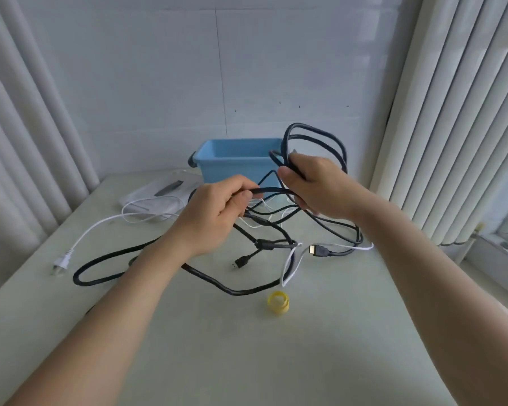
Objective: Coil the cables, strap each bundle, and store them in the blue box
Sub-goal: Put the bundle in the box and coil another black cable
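Note:
My right hand [316, 187] grips several loops of a thin black cable [314, 139], held up in front of the blue box [235, 162]. A straight run of the same cable goes to my left hand [214, 212], which pinches it just left of the loops. Below my hands, a thick black power cable [106, 263] snakes across the table among tangled thin black and white cables. A white cable with a plug [62, 262] lies at the left. A black connector [318, 251] and a black plug [241, 262] lie mid-table. A yellow strap roll [278, 302] sits in front.
The pale table [247, 356] runs to a white wall behind the box. A white power strip [156, 197] lies left of the box. Curtains hang at both sides, and a window sill [499, 253] is at the right.

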Demonstrator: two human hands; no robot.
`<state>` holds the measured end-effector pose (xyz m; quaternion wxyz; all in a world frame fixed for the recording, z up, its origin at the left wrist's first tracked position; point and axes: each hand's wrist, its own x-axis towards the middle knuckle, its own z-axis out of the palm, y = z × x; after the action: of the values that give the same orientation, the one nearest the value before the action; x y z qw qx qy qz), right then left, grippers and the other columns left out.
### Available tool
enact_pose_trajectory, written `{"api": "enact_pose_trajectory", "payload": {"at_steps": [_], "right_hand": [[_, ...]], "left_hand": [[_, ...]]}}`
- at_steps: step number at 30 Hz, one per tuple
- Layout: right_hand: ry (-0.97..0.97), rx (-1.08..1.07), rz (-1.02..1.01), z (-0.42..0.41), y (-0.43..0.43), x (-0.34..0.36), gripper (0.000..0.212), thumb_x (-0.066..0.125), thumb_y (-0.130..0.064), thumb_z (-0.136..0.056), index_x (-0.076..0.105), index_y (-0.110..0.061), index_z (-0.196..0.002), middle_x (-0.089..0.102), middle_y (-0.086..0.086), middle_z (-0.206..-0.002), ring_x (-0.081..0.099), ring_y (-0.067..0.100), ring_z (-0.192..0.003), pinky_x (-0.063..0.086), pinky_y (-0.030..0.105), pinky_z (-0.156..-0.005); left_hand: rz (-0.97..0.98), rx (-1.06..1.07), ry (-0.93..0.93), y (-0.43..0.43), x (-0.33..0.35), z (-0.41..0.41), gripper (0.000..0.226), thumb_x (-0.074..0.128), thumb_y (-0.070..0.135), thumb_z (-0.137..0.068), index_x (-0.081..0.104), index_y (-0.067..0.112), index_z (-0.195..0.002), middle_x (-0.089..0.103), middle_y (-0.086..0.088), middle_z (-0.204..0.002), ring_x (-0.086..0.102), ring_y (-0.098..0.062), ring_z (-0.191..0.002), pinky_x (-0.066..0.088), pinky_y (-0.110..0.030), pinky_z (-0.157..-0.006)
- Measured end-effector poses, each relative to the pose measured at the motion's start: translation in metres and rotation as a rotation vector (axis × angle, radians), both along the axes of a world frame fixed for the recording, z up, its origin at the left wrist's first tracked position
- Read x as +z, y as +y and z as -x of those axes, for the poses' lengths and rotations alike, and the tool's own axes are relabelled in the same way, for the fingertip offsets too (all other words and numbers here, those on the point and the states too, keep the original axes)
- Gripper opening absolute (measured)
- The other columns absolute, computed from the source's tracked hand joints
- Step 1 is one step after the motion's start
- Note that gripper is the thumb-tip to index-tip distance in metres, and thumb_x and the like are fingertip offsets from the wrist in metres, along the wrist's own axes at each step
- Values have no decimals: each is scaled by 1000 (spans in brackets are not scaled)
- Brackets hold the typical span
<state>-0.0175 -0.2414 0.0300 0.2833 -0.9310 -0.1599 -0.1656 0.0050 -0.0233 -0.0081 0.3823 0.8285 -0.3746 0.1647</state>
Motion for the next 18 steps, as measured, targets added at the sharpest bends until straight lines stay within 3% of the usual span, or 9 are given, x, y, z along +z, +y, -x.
{"api": "enact_pose_trajectory", "payload": {"at_steps": [3, 7, 11, 14, 16, 18], "right_hand": [[-7, 0, 223, 6, 6, 3, 35, 49, -50, -98, 46, -23, -76, 52, -7, -65, 48, 10, -60, 35, 31, -57], [-58, -85, 446, 10, 14, 0, 43, 60, -59, -88, 41, -28, -64, 47, -11, -62, 49, 12, -61, 34, 26, -52], [-31, -151, 231, 4, 9, -2, 46, 57, -55, -91, 47, -23, -59, 49, -2, -57, 47, 18, -56, 38, 33, -54], [7, -219, 54, -3, 4, -5, 53, 57, -51, -94, 57, -7, -66, 45, 2, -56, 40, 20, -53, 34, 34, -54], [54, -252, -125, -7, 0, -7, 53, 59, -48, -95, 61, 0, -74, 40, 1, -56, 35, 17, -50, 29, 31, -50], [94, -284, -284, -10, -6, -8, 53, 60, -48, -95, 62, 1, -78, 38, 2, -56, 32, 17, -47, 28, 28, -49]], "left_hand": [[91, 27, 50, 2, 3, 0, 17, 54, 10, -102, 69, 17, -108, 62, 7, -71, 60, -5, -67, 46, -17, -66], [116, 28, 113, 6, 7, 2, 15, 66, 18, -96, 68, 18, -112, 71, 6, -87, 68, -23, -72, 56, -35, -69], [14, -49, 192, 21, 12, 1, 42, 71, 43, -83, 63, 29, -122, 70, 7, -108, 70, -17, -90, 57, -36, -85], [-214, 82, 180, 30, 13, -6, 68, 69, 64, -67, 55, 40, -129, 68, 17, -117, 64, -5, -106, 52, -35, -96], [-350, 216, 161, 35, 9, -12, 69, 69, 63, -66, 54, 43, -130, 64, 21, -124, 61, -4, -113, 50, -38, -101], [-394, 280, 153, 39, 5, -18, 59, 74, 47, -73, 56, 43, -129, 61, 22, -129, 58, -5, -115, 49, -37, -101]]}}
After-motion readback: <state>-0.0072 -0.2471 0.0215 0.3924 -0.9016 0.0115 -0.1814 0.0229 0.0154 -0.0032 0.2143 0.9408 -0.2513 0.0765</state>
